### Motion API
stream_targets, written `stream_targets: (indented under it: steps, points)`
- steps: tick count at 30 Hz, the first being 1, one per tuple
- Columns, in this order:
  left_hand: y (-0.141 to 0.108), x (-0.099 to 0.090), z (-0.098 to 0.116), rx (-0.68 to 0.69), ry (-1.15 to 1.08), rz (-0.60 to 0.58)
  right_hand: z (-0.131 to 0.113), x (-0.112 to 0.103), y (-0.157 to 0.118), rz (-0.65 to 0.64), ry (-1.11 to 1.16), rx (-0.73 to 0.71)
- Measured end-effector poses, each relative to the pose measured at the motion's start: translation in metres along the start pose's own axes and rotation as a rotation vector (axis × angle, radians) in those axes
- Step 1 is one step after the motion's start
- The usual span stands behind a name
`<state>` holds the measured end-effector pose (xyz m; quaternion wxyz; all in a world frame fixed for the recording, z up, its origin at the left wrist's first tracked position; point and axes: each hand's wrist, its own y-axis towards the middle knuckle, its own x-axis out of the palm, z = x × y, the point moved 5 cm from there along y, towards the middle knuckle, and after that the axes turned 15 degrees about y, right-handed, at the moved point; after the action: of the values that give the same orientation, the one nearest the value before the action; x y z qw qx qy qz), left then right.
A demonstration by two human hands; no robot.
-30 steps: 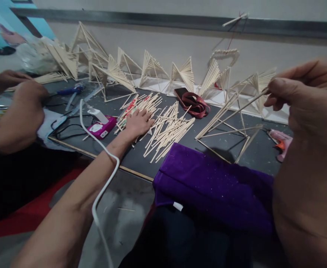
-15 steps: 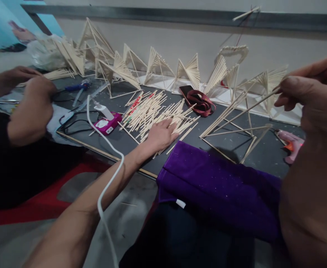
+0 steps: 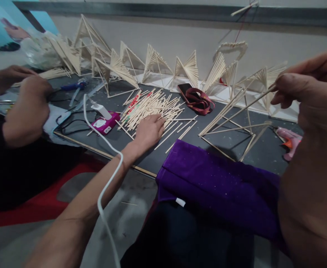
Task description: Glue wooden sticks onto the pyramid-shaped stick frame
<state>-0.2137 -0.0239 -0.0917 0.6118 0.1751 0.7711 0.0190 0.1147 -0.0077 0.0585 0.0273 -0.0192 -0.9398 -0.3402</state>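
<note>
My left hand (image 3: 149,130) lies on the near right side of a loose pile of thin wooden sticks (image 3: 143,111), palm down with its fingers stretched over them. Whether a stick sits under the fingertips is hidden. At the right, my right hand (image 3: 300,82) is raised, thumb and fingers pinching the end of a wooden stick (image 3: 253,102). That stick slants down to the left corner of an open stick frame (image 3: 225,130) on the dark table. A pink glue gun (image 3: 289,141) lies beside the frame, partly behind my right wrist.
Finished stick structures (image 3: 187,69) line the wall. A phone with a dark red strap (image 3: 199,100) lies behind the pile. A magenta power block (image 3: 106,123) has a white cable (image 3: 116,147) crossing over my left forearm. Purple cloth (image 3: 208,178) covers my lap. A co-worker's arms (image 3: 26,100) are at left.
My left hand has slid left and slightly up across the pile, and several sticks at its right edge have shifted. My right hand still pinches the stick, nearly unmoved.
</note>
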Motion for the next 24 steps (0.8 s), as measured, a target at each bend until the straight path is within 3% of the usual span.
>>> stream_targets:
  steps: [5,8,10,12,14,16,19,24]
  points:
    - [-0.019,-0.002,0.037,0.17,-0.092,-0.016,-0.003,0.0,-0.002,-0.004,-0.016,-0.002]
    - [-0.027,-0.011,0.041,0.194,-0.235,0.032,-0.001,-0.004,-0.002,0.011,-0.028,0.019]
    - [-0.026,-0.017,0.028,0.109,-0.284,0.059,-0.001,-0.006,-0.002,0.004,-0.022,0.023]
    - [-0.02,-0.021,0.004,-0.067,-0.224,0.069,-0.001,-0.007,-0.001,-0.011,-0.014,0.012]
    - [-0.011,-0.023,-0.02,-0.226,-0.095,0.03,-0.001,-0.007,-0.001,-0.029,-0.009,0.001]
    - [0.0,-0.022,-0.033,-0.285,-0.004,-0.05,-0.002,-0.007,-0.001,-0.034,0.003,0.0]
    - [0.016,-0.017,-0.033,-0.306,0.071,-0.16,-0.004,-0.005,-0.001,-0.016,-0.002,0.019]
    - [0.034,-0.005,-0.002,-0.276,0.015,-0.271,-0.003,-0.003,-0.002,0.001,-0.013,0.043]
